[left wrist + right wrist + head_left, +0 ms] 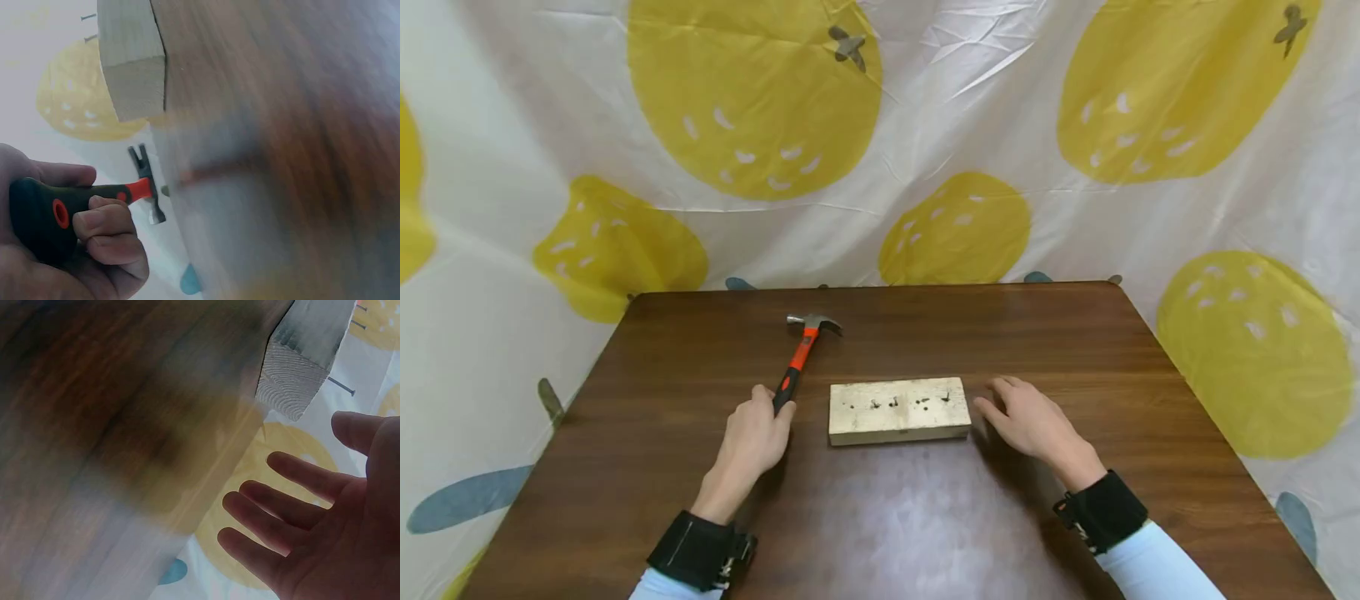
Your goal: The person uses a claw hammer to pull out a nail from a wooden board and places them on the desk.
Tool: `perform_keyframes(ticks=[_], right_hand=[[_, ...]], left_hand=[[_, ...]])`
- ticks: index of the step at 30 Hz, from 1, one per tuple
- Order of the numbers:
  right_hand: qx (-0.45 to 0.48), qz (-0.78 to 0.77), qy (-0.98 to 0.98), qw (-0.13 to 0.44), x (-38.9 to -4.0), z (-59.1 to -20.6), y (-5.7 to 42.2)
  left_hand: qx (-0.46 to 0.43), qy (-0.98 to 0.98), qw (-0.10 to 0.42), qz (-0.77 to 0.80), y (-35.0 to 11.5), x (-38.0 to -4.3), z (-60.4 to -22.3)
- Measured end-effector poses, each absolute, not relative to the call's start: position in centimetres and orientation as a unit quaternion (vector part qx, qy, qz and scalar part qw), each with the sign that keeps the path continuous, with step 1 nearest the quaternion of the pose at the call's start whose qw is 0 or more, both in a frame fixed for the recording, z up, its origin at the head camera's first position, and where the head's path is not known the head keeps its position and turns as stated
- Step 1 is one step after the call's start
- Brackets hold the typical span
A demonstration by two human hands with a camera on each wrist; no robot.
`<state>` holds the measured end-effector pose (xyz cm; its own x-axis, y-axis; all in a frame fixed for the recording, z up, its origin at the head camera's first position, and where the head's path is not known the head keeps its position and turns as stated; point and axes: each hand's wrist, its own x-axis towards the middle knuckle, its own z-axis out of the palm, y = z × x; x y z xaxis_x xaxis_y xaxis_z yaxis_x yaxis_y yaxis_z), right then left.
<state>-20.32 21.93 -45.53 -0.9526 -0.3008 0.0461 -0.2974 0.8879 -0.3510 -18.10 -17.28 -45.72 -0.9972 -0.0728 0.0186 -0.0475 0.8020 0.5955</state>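
A claw hammer (801,357) with a red and black handle is gripped near the handle's end by my left hand (754,435). Its metal head points away from me, toward the table's far side. In the left wrist view, fingers curl round the black grip of the hammer (94,197). Between my hands a pale wooden block (898,421) lies flat, with holes in its top. Several nails stand up from it, one nail (342,386) near its right end. My right hand (1033,421) is just right of the block, fingers loosely extended and holding nothing.
The brown wooden table (895,508) has a glossy surface, its far edge close to a hanging white cloth (820,242) with yellow fruit prints. Black straps with small devices are round both wrists.
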Motion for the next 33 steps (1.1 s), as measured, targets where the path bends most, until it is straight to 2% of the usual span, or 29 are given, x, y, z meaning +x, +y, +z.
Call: perform_keyframes(ticks=[6,9,24,28,33], right_hand=[[-0.158,-0.194,0.968,-0.002,-20.4,-45.5,20.9],[-0.167,-0.204,0.964,-0.021,-20.7,-45.3,20.6],[-0.289,-0.222,0.901,-0.237,-22.8,-43.0,17.6],[-0.314,-0.228,0.881,-0.271,-23.5,-42.6,16.9],[-0.341,-0.227,0.866,-0.287,-23.9,-42.3,16.5]], left_hand=[[0.007,-0.945,0.06,-0.321,-17.1,-17.7,-44.9],[-0.002,-0.94,0.055,-0.336,-16.7,-17.4,-44.2],[-0.084,-0.916,0.049,-0.389,-14.4,-16.1,-42.1],[-0.106,-0.911,0.035,-0.397,-13.9,-15.8,-41.8],[-0.121,-0.9,0.015,-0.418,-13.1,-15.6,-41.6]])
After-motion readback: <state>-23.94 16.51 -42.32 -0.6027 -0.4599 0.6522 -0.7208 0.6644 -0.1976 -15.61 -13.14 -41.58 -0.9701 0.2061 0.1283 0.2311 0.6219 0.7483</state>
